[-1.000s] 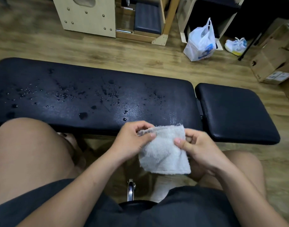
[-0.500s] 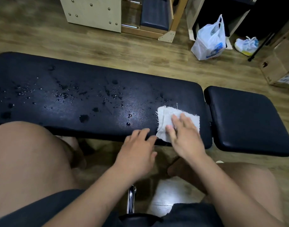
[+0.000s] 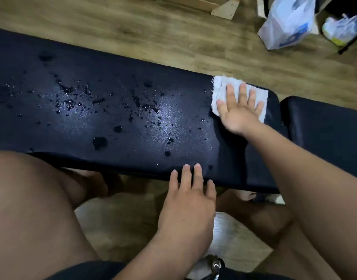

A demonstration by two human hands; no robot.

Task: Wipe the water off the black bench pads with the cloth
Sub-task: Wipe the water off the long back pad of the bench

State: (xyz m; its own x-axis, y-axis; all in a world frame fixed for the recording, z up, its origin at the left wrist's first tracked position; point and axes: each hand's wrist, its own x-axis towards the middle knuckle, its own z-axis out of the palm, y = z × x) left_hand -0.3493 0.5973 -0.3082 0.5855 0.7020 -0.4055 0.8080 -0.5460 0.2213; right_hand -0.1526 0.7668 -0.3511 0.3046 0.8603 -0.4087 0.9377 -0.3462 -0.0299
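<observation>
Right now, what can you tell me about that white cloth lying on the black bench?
The cloth is a white rag of fuzzy, towel-like fabric, with frayed threads along its left edge. It lies flat, seemingly folded, at the far right end of the long pad, close to the gap before the shorter pad. The right hand presses on it with straight, spread fingers, covering its middle.

Bare arms point(image 3: 290, 174) and legs point(image 3: 32, 209), dark shorts point(image 3: 82, 272).
Arms uncovered all the way to the left hand point(image 3: 186, 201) and right hand point(image 3: 239, 114), nails cut short; shorts dark grey, glimpsed at the lower edge only, legs bare from there to the knees.
</observation>
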